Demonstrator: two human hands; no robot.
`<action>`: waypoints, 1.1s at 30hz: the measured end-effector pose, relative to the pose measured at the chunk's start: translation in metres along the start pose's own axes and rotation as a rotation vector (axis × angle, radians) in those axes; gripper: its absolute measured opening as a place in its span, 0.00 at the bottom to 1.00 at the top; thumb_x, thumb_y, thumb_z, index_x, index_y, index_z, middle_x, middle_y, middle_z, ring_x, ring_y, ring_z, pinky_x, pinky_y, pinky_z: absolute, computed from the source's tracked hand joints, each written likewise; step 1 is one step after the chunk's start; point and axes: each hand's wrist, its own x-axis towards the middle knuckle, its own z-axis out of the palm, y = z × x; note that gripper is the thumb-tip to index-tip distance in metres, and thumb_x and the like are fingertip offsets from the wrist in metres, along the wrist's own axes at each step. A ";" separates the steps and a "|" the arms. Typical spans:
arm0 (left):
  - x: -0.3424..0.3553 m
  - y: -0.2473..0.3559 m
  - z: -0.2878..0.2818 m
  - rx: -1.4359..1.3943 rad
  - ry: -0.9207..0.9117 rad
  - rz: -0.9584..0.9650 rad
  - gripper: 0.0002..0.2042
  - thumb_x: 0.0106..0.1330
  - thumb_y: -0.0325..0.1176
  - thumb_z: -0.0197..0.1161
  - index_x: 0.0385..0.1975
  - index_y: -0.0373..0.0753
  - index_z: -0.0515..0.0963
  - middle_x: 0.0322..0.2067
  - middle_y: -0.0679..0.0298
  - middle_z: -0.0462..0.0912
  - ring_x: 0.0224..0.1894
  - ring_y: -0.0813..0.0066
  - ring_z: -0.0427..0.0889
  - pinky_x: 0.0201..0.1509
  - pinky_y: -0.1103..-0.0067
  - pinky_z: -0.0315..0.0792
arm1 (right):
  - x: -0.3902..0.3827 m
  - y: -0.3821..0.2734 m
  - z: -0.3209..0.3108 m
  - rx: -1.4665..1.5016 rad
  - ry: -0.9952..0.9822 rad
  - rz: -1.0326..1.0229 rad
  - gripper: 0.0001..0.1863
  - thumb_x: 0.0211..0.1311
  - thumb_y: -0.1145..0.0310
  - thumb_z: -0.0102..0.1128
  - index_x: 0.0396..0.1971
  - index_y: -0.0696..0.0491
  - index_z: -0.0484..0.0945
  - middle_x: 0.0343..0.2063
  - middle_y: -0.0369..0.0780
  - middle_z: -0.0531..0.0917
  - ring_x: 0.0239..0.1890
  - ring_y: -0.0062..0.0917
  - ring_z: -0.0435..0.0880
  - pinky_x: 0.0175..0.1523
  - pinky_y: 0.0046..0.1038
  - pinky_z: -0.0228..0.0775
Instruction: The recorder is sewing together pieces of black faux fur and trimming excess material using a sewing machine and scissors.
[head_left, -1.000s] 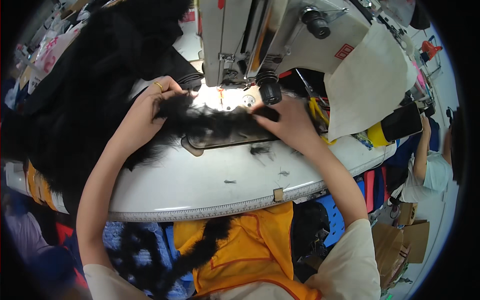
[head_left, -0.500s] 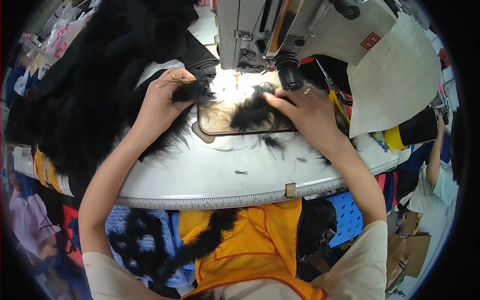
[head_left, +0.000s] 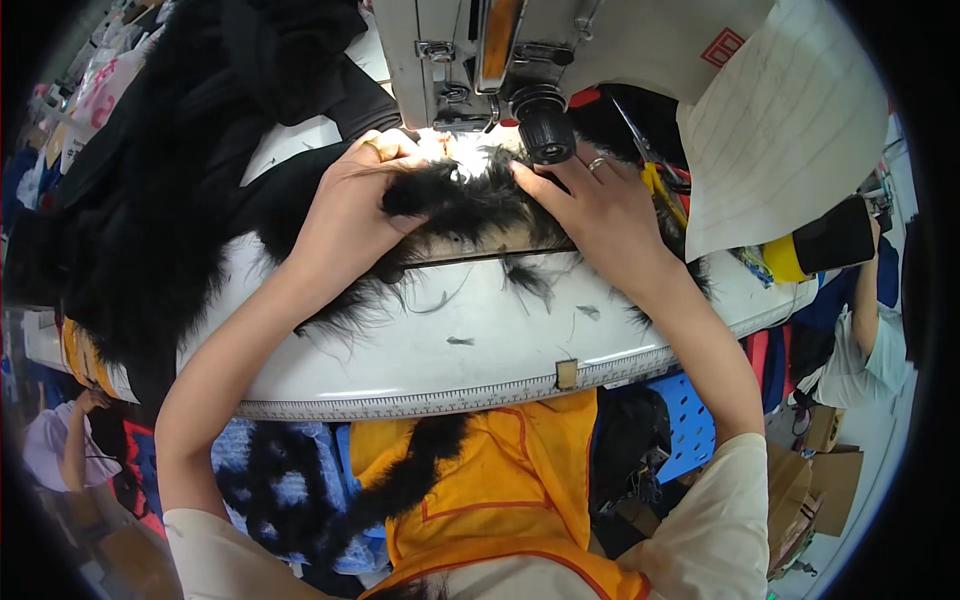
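Observation:
Black feather trim [head_left: 455, 200] stretches between my two hands at the lit needle area of a sewing machine [head_left: 465, 60]. My left hand [head_left: 355, 215], with a ring on it, is closed on the trim's left part. On the other side, my right hand [head_left: 610, 210] grips the trim with its thumb near the needle; its other fingers are partly hidden by a black knob [head_left: 547, 135]. Dark fuzz also shows beyond my right wrist. Black fabric [head_left: 150, 190] lies piled beside my left hand.
Scissors with yellow handles [head_left: 655, 180] and a pale sheet [head_left: 775, 150] are right of the machine. A measuring tape [head_left: 440, 406] runs along the table's front edge. Loose feathers [head_left: 525, 278] lie on the white table. More black trim [head_left: 420, 465] hangs across my orange apron [head_left: 490, 480].
My left hand has moved right toward the needle, bringing its trim against the trim at my right hand. The trim now covers most of the plate. The whole view has shifted slightly.

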 end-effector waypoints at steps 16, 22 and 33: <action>-0.001 -0.006 -0.008 -0.198 -0.031 -0.071 0.16 0.48 0.31 0.70 0.34 0.30 0.76 0.32 0.59 0.79 0.35 0.72 0.79 0.44 0.81 0.72 | 0.023 -0.020 0.023 0.336 0.123 0.019 0.07 0.46 0.68 0.62 0.28 0.48 0.75 0.27 0.31 0.74 0.25 0.23 0.77 0.29 0.23 0.69; 0.003 -0.008 -0.006 -0.143 -0.021 -0.089 0.17 0.47 0.32 0.70 0.35 0.31 0.77 0.34 0.61 0.80 0.37 0.72 0.79 0.44 0.81 0.72 | 0.026 -0.021 0.020 0.383 0.108 0.020 0.09 0.48 0.67 0.62 0.32 0.48 0.77 0.28 0.32 0.74 0.26 0.26 0.78 0.29 0.23 0.69; 0.003 -0.014 -0.010 -0.220 -0.018 -0.030 0.16 0.48 0.26 0.68 0.37 0.33 0.75 0.37 0.63 0.77 0.38 0.73 0.78 0.44 0.80 0.72 | 0.033 -0.015 0.032 0.596 -0.034 0.268 0.11 0.47 0.65 0.66 0.30 0.52 0.79 0.25 0.36 0.79 0.30 0.21 0.78 0.33 0.22 0.69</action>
